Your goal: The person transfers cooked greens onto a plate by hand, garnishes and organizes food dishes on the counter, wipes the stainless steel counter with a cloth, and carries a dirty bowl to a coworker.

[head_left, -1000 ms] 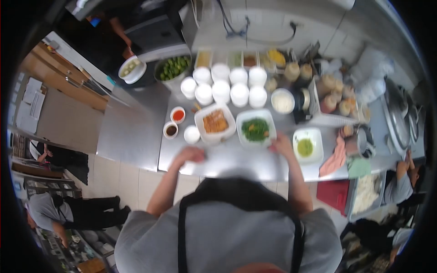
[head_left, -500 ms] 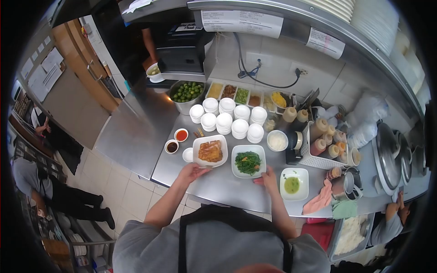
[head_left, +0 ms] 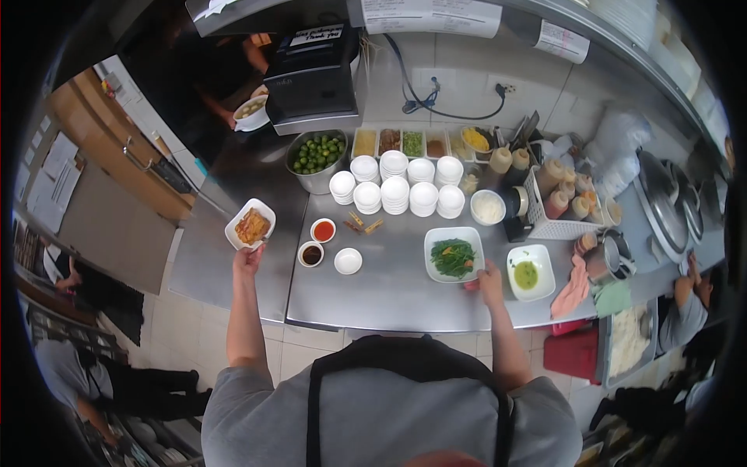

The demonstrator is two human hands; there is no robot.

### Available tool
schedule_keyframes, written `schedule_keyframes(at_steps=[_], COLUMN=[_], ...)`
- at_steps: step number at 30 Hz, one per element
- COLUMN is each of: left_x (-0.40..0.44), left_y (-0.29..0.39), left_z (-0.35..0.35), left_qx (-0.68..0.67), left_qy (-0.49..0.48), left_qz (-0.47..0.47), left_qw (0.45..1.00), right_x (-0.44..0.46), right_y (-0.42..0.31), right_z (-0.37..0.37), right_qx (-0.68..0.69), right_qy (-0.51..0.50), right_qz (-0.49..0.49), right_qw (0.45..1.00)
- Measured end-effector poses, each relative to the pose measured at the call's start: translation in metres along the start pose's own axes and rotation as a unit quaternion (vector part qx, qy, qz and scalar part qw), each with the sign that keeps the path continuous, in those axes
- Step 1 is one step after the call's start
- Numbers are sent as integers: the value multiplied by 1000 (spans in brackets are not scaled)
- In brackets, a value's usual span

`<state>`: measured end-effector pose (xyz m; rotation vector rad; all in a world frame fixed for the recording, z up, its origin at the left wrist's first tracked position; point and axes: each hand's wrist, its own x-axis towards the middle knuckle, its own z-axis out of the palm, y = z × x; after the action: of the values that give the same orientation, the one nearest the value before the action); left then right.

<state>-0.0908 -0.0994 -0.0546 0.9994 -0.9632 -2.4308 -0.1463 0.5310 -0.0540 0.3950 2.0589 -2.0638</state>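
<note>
My left hand (head_left: pixel 248 261) reaches far to the left with its fingers closed on the near rim of a white square bowl (head_left: pixel 268 214). Golden-brown fried pieces (head_left: pixel 252 227) fill that bowl, which is over the left counter section. On the right, my right hand (head_left: pixel 489 282) pinches the edge of another white square bowl (head_left: pixel 475 240), which holds cooked leafy greens (head_left: pixel 452 258) and rests on the counter. Beside that hand stands a white bowl (head_left: pixel 547 287) with green liquid. Between my hands are a red sauce cup (head_left: pixel 323 229), a dark sauce cup (head_left: pixel 311 254) and a small white dish (head_left: pixel 348 261).
Stacks of white dishes (head_left: pixel 394 189) stand behind, near a pot of green citrus (head_left: pixel 318 159). A bottle basket (head_left: pixel 559 226), pink cloth (head_left: pixel 572 289) and green cloth (head_left: pixel 611 296) lie to the right. Across the counter, a person holds a white bowl (head_left: pixel 250 121). Other people stand left and right.
My left hand has carried the bowl of fried pieces leftward from the middle of the counter. My right hand still grips the greens bowl. The camera view has shifted.
</note>
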Motion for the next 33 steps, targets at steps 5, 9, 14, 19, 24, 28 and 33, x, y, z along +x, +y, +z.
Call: schedule_keyframes(at_steps=[5,9,14,19,24,28,33], left_x=[68,98,105,51,-22,-72,-105], left_y=[15,15,28,52,65,80,88], left_z=[-25,-21,-20,-48,-141,-212,-248], left_qx=[2,-27,-122,-61,-3,-8,-44], left_qy=[-4,-25,-101,-1,15,86,137], left_qz=[-41,53,126,64,45,55,103], left_qw=[999,998,979,996,999,995,984], right_x=[-23,-40,-47,-19,8,56,93], right_y=[-16,-43,-75,-80,-82,-50,-10], right_z=[23,68,172,297,414,478,509], right_qx=[-18,-49,-48,-49,-64,-97,-42], right_qy=[21,-22,-130,-262,-318,-331,-333], right_qz=[-19,-34,-23,-18,15,55,77], right_qw=[999,998,990,964,946,937,939])
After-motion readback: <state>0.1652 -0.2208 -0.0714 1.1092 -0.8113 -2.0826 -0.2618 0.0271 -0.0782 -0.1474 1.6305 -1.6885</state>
